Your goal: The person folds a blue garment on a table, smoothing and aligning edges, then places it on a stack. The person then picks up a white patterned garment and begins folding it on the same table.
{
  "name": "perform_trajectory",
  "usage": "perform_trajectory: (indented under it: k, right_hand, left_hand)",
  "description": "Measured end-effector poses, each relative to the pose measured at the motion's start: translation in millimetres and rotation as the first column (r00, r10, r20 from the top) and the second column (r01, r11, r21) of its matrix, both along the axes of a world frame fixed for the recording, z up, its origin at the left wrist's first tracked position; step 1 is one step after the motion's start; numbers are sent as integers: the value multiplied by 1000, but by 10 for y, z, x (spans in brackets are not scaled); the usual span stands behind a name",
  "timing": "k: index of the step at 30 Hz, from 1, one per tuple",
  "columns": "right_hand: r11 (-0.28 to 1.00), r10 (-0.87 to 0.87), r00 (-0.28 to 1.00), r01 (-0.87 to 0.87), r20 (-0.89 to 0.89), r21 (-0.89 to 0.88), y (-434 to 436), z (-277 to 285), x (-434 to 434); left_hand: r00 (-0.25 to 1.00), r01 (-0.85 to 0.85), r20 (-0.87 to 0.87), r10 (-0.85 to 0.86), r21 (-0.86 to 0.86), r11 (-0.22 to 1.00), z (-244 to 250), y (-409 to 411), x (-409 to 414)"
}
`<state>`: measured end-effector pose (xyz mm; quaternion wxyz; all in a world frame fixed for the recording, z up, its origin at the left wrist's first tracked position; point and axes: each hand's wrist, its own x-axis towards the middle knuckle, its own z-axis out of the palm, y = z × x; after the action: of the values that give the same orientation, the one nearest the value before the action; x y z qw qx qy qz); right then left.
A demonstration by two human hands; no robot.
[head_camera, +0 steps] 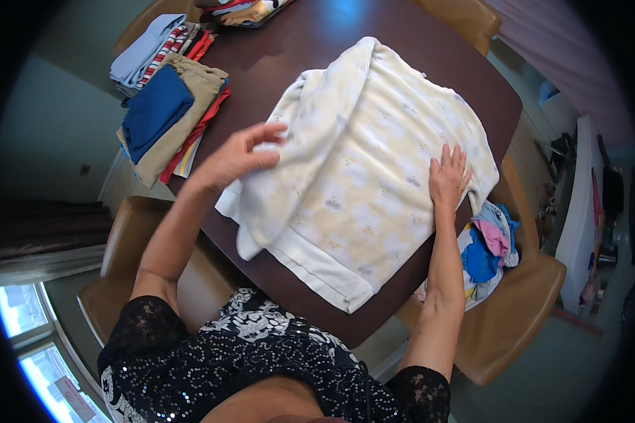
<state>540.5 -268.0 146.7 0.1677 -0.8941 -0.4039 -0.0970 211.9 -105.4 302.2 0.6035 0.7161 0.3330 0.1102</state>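
Note:
A cream-and-white patterned pullover [373, 174] lies spread at a slant over the dark table [307, 317]. Its left side with the sleeve is folded inward over the body, and its ribbed white hem points towards me. My left hand [251, 150], fingers apart and curved, is at the folded left edge; whether it touches the cloth I cannot tell. Flat on the right part of the pullover rests my right hand [448, 174], palm down with nothing gripped. The right sleeve hangs over the table's right edge.
Stacks of folded clothes stand at the left, with blue folded fabric [156, 113] and a light-blue garment [145, 50] on top. Another clothes pile [248, 10] is at the far edge. Crumpled clothes [484, 254] lie on the right tan chair [524, 296]. Another chair [132, 259] stands left.

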Motion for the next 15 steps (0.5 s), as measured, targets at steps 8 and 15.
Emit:
perform_trajectory:
  k: [8,15]
  right_hand:
    - [1000,4,999,-4,44,2,3,31,-28]
    - [1000,-4,998,5,69,-15,6,29,10]
  left_hand:
    - [908,-358,-283,309,-140,923,-542,-238,-213]
    - [928,-104,-371,20,-207,973,-518,-250,-364]
